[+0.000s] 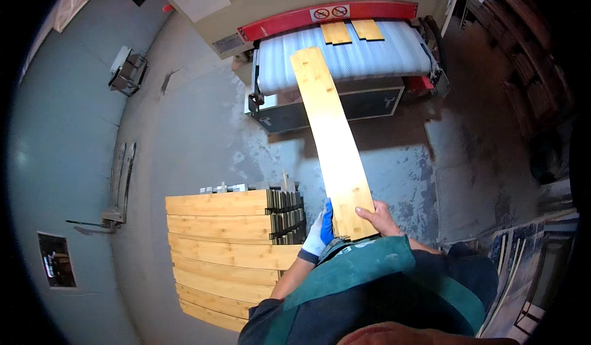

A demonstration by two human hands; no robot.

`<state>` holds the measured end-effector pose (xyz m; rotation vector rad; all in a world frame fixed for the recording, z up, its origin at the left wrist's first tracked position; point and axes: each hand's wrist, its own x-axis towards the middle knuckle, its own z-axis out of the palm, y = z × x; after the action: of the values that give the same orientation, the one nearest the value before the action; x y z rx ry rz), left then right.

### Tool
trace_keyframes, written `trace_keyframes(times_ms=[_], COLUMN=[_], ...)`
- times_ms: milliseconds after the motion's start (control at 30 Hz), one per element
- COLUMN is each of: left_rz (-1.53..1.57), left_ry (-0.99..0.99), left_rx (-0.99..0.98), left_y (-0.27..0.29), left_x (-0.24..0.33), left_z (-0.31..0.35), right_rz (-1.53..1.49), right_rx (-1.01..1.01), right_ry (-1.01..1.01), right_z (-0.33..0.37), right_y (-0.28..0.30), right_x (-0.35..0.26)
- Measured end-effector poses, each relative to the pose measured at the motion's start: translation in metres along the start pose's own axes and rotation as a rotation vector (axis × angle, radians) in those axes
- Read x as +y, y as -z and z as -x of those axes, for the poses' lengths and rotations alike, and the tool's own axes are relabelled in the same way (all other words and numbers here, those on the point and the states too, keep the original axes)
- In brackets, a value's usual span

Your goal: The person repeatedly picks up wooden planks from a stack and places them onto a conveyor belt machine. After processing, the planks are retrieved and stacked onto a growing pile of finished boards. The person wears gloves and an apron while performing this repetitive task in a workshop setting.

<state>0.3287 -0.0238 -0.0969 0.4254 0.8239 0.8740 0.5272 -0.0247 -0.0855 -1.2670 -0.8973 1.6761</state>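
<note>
A long pale wooden plank (329, 117) stretches away from my body, its near end close to my apron. Its far end is at the white conveyor belt (400, 52) of a machine. My left hand (317, 233), in a white and blue glove, grips the plank's left edge near that close end; most of its fingers are hidden. On the opposite edge my bare right hand (380, 217) is closed, thumb on top and fingers beneath. Ends of two other planks, a left one (336, 34) and a right one (367, 30), stick out under the machine's red bar (277, 24).
To my left stands a stack of planks (215, 243) with dark grooved ends. A pallet jack (117, 200) is by the left wall, and a small cart (128, 69) stands farther back. Dark stacked material (523, 43) lines the right side.
</note>
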Motion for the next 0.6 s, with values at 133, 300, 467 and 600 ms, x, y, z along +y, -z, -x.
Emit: trace_keyframes(times_ms=[133, 300, 467, 600], left_rz=[-0.77, -0.517, -0.636, -0.516], left_ry=[-0.406, -0.125, -0.143, -0.166], left_rx=[0.129, 0.248, 0.314, 0.384], left_y=[0.024, 0.015, 0.024, 0.036], left_x=[0.003, 0.041, 0.064, 0.063], left_z=[-0.014, -0.026, -0.04, -0.059], right_rz=[0.172, -0.077, 0.123, -0.109], right_rx=[-0.083, -0.015, 0.059, 0.067], right_ry=[0.041, 0.001, 0.147, 0.085], right_z=[-0.021, -0.036, -0.023, -0.023], right_y=[0.008, 0.06, 0.092, 0.083], right_x=[-0.029, -0.048, -0.045, -0.028])
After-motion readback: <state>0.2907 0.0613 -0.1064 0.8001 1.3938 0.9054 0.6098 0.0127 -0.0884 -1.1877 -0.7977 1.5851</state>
